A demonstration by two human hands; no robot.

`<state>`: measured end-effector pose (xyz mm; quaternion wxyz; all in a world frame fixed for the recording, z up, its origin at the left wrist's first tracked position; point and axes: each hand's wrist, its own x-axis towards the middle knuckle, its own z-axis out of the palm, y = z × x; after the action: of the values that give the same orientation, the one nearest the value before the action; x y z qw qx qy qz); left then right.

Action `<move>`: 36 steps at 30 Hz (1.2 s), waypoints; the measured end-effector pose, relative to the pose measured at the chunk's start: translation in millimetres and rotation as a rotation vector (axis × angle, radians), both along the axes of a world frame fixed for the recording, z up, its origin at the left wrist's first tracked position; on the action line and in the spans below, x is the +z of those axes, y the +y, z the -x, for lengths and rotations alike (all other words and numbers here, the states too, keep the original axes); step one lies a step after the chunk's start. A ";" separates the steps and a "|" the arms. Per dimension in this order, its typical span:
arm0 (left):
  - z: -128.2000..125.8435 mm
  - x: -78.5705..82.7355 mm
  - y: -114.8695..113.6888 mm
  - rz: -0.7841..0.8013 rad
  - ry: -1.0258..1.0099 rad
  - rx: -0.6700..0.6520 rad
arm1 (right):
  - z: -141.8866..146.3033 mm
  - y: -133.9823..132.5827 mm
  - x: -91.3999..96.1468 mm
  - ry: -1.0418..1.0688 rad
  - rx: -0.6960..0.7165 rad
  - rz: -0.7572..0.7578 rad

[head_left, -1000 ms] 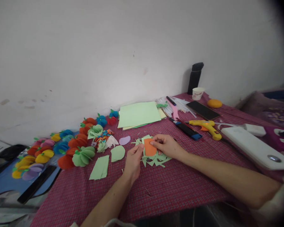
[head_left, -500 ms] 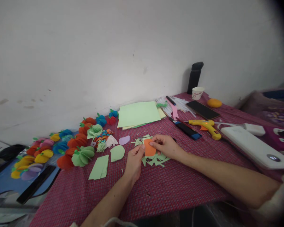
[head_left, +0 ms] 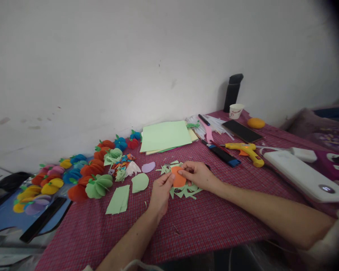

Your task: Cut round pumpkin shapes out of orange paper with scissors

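Orange paper [head_left: 178,180]: a small cut piece with rounded corners, held just above the scraps [head_left: 186,192] and partly covering them.
Handling: likely very light, thin and floppy. It should crease or tear under a hard squeeze and slide easily between dry fingers.
Where to hold: at the edges, with flat fingertip pinches on opposite sides so the middle stays smooth.
Left hand [head_left: 159,195]: at the near-left side of the scraps, palm turned inward, thumb and forefinger closed on the paper's left edge, other fingers curled under.
Right hand [head_left: 199,175]: at the right side of the scraps, knuckles up, fingertips closed on the paper's upper right edge.
Arms: both forearms reach in from the near edge of the surface [head_left: 214,222] and meet over the scraps. The right forearm comes in long and low from the right.
Scraps: jagged green offcuts lying flat on the checked cloth.
Glue gun [head_left: 247,149]: well to the right of the scraps and farther back, untouched.
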<state>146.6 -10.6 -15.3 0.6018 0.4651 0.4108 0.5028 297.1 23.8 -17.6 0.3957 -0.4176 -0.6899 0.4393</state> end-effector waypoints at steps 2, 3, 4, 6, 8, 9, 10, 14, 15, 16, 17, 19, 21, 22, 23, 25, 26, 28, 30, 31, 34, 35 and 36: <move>0.4 -0.3 0.5 -0.011 0.013 0.006 | 0.0 -0.1 0.0 -0.006 -0.002 -0.002; 0.5 -0.6 0.7 -0.016 0.021 0.010 | 0.1 -0.2 -0.1 -0.008 -0.003 -0.003; 0.6 -1.0 1.0 -0.019 0.027 0.012 | 0.1 -0.2 0.0 -0.010 -0.003 -0.003; 0.8 -2.0 1.4 -0.019 0.035 0.015 | 0.2 -0.4 0.2 -0.011 -0.002 -0.007; 0.8 -2.9 1.5 -0.018 0.036 0.012 | 0.2 -0.7 0.6 -0.011 -0.001 -0.008; 0.9 -3.3 1.5 -0.020 0.035 0.011 | 0.3 -0.9 0.8 -0.009 -0.001 -0.007; 1.0 -3.6 1.6 -0.023 0.035 0.010 | 0.3 -1.1 0.9 -0.008 0.002 -0.005; 1.5 -3.7 1.5 -0.030 0.059 0.019 | 0.7 -1.9 0.5 -0.004 0.010 0.001; 1.4 -3.5 1.5 -0.029 0.068 0.024 | 0.8 -2.1 0.3 -0.003 0.013 0.001; 1.2 -3.2 1.3 -0.028 0.074 0.030 | 0.8 -2.2 0.1 -0.003 0.016 0.001; 0.9 -2.8 1.1 -0.027 0.076 0.035 | 0.8 -2.3 -0.1 -0.004 0.017 -0.001; 0.2 -1.7 0.5 -0.025 0.074 0.043 | 0.6 -2.3 -0.2 -0.009 0.013 -0.009; -0.5 -0.3 -0.1 -0.023 0.070 0.049 | 0.5 -2.2 -0.2 -0.018 0.003 -0.015; -0.7 0.3 -0.4 -0.021 0.071 0.052 | 0.5 -2.1 -0.3 -0.022 -0.001 -0.015; -0.8 0.8 -0.6 -0.019 0.074 0.054 | 0.6 -2.0 -0.4 -0.025 -0.002 -0.013; -0.5 1.0 -0.7 -0.018 0.085 0.054 | 1.0 -1.7 -1.1 -0.027 0.002 -0.007; -0.3 0.8 -0.6 -0.021 0.090 0.053 | 1.2 -1.6 -1.5 -0.028 0.005 -0.003; 0.4 -0.2 -0.3 -0.032 0.097 0.053 | 1.4 -1.4 -1.6 -0.037 0.010 -0.002; 1.0 -1.1 -0.1 -0.044 0.100 0.063 | 0.7 -1.4 0.5 -0.065 -0.011 -0.039; 1.2 -1.3 -0.1 -0.048 0.099 0.069 | -0.1 -1.5 2.6 -0.083 -0.037 -0.079; 1.1 -0.7 -0.8 -0.045 0.092 0.075 | -4.1 -0.8 11.8 -0.114 -0.190 -0.252; 0.8 -0.3 -1.1 -0.038 0.089 0.068 | -5.6 -0.2 14.9 -0.114 -0.240 -0.305; 0.6 0.2 -1.5 -0.030 0.087 0.058 | -6.9 0.6 17.3 -0.113 -0.262 -0.344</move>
<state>146.1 -12.1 -15.1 0.5615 0.4835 0.4424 0.5052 304.0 24.4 -0.3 0.4756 -0.4542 -0.7154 0.2360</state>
